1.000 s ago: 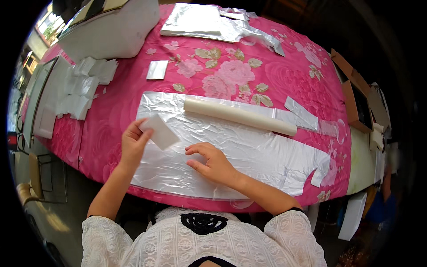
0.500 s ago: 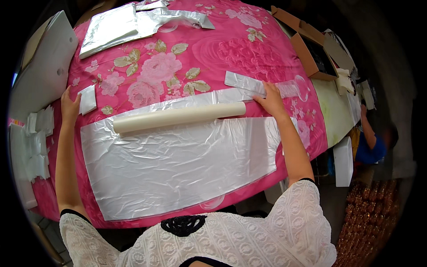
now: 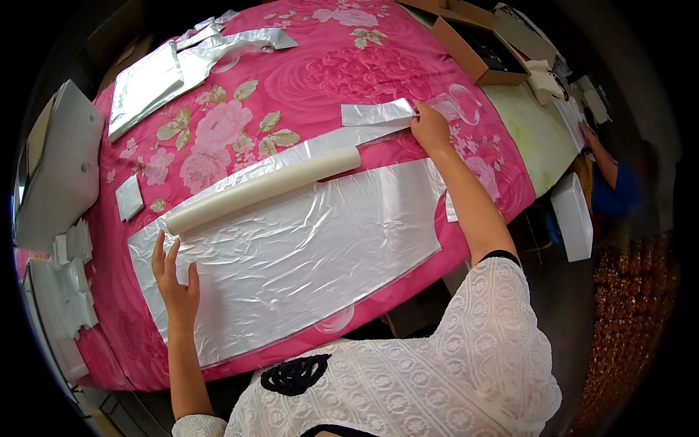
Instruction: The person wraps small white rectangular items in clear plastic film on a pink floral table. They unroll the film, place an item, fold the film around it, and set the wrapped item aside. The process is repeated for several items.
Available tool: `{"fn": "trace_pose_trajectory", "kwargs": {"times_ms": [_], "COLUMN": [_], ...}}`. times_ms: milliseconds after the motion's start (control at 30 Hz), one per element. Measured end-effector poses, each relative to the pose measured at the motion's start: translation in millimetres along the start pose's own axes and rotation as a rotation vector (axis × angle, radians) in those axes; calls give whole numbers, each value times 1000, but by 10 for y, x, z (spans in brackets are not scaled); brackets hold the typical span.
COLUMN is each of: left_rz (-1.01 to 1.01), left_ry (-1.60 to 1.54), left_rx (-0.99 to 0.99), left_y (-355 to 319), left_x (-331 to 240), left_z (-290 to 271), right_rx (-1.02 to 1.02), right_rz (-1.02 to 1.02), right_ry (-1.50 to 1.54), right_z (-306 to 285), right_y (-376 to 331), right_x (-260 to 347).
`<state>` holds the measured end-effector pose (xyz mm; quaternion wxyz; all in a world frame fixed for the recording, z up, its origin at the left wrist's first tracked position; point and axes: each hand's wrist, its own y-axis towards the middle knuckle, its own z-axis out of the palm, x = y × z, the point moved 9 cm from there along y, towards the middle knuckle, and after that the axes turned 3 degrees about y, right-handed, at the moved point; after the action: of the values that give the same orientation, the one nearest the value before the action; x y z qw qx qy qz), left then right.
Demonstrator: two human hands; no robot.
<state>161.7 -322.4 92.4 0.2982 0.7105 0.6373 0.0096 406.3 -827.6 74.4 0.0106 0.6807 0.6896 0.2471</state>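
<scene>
My left hand (image 3: 177, 280) hovers over the left end of a silvery plastic sheet (image 3: 306, 269), fingers spread and holding nothing. Across the sheet's upper part lies a long cream tube (image 3: 266, 191), slanting up to the right. Beyond the tube, the sheet's far edge is turned into a narrow band. At that band's right end my right hand (image 3: 431, 127) pinches the end of a folded silvery plastic strip (image 3: 375, 113); the fingertips are partly hidden. A small folded white packet (image 3: 129, 198) rests left of the tube.
Pink floral cloth (image 3: 291, 95) covers the table. A stack of silvery plastic sheets (image 3: 145, 87) lies far left. White packets (image 3: 76, 284) and a tall white box (image 3: 65, 167) line the left edge. An open cardboard box (image 3: 480, 51) stands far right; another person's arm (image 3: 601, 154) shows beyond.
My left hand has left the small packet and moved right and nearer, over the sheet. My right hand stays at the strip, its grip closer to the strip's end. The whole view has turned.
</scene>
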Motion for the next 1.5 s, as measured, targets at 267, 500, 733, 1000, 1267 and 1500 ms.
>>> {"fn": "trace_pose_trajectory", "kwargs": {"times_ms": [267, 500, 733, 1000, 1267, 1500], "left_rz": [-131, -15, 164, 177, 168, 292], "left_ry": [-62, -87, -160, -200, -134, -124], "left_rx": [22, 117, 253, 148, 220, 286], "left_y": [-344, -287, -263, -183, -194, -197], "left_x": [40, -387, -1059, -1222, -1328, -1724], "left_z": [6, 266, 608, 502, 795, 922], "right_rx": [-145, -281, 196, 583, 390, 222], "right_rz": [251, -179, -660, -461, -465, -60], "right_ry": [-302, -189, 334, 274, 217, -273], "right_z": [-320, -625, 120, 77, -217, -655], "right_y": [26, -74, -1146, -1675, -2333, -1801], "right_x": [-828, -255, 2021, 2159, 1188, -312]}}
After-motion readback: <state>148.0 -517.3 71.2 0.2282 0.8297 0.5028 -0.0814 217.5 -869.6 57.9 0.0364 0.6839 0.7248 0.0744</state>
